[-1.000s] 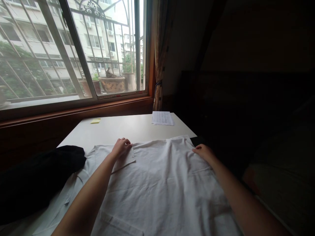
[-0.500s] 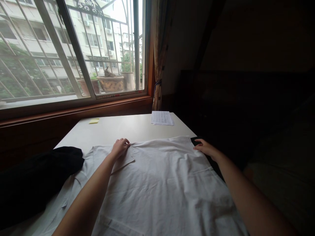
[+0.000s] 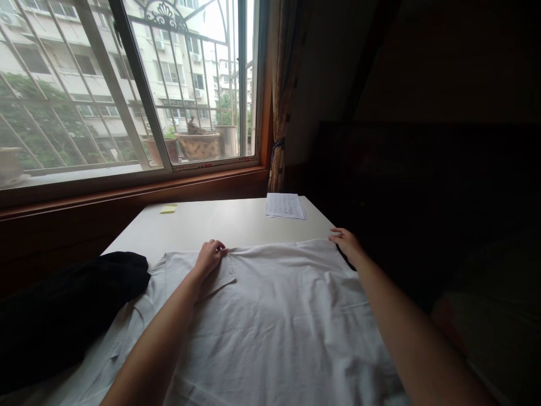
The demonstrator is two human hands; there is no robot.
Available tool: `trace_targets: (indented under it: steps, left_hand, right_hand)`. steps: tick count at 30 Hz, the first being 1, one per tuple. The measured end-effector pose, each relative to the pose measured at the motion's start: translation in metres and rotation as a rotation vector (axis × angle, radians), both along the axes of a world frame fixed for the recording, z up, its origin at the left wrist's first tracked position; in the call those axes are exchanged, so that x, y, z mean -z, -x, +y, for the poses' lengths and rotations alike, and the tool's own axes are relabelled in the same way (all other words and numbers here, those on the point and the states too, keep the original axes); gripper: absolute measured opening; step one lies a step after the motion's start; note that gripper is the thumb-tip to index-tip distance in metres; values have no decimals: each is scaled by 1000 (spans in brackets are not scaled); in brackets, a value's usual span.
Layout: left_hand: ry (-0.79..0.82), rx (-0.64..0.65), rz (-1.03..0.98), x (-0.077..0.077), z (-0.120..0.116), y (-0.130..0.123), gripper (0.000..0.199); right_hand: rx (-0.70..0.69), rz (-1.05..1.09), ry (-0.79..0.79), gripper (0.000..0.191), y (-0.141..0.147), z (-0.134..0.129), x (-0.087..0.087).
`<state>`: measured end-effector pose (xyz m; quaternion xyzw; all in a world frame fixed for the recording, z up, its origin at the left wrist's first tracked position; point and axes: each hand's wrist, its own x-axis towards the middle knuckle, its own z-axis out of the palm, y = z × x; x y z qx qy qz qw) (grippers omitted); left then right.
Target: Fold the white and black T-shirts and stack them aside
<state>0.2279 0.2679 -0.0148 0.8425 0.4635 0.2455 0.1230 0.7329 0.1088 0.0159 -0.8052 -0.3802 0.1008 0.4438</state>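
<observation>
A white T-shirt [image 3: 279,316] is spread across the table, with a short sleeve-like flap folded over near its left part. At the shirt's far edge, left of the middle, my left hand [image 3: 210,256] is closed, pinching the cloth between thumb and fingers. My right hand [image 3: 349,246] has hold of the far right corner, its fingertips at the table's right edge. Between the two hands the far edge runs nearly straight. Soft creases cross the right side of the cloth.
A black cloth heap [image 3: 76,310] lies at the left, on part of the white fabric. On the white table [image 3: 220,223] are printed sheets [image 3: 285,206] and a yellow sticky note [image 3: 168,208]. Beyond stand a barred window [image 3: 190,84] and a tied curtain [image 3: 278,152]. The right side is dark.
My right hand has shifted slightly at the corner, and the dark patch beside it is mostly covered. The shirt's right side lies smoother. My left hand keeps its place on the edge.
</observation>
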Motion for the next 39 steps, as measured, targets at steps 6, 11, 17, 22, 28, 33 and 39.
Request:
trace_targets:
  steps: [6,11,17,22,28,33,39]
  left_hand:
    - [-10,-4,11,2,-1,-1,10]
    - [-2,11,56,-2,-3,-2,16]
    - [-32,-15,111,-8,-5,-4,17]
    - [-133,-79,162,-11,-18,-12,15]
    - [-250,-54,221,-22,-36,-20,28]
    - [-299,152,278,-27,-55,-50,44]
    - [-191,238,334,-6,-83,-100,61]
  right_hand:
    - [85,-37,22,16,-14,2,8]
    - [37,-42,38,26,-12,7,20]
    - [92,-159,-42,30,-19,10,22]
    - [98,-302,-82,22,-15,11,24]
    - [116,-425,-51,22,1,13,27]
    - [129,-538,-10,26,16,13,17]
    - [-120,-694,73,36,72,15,15]
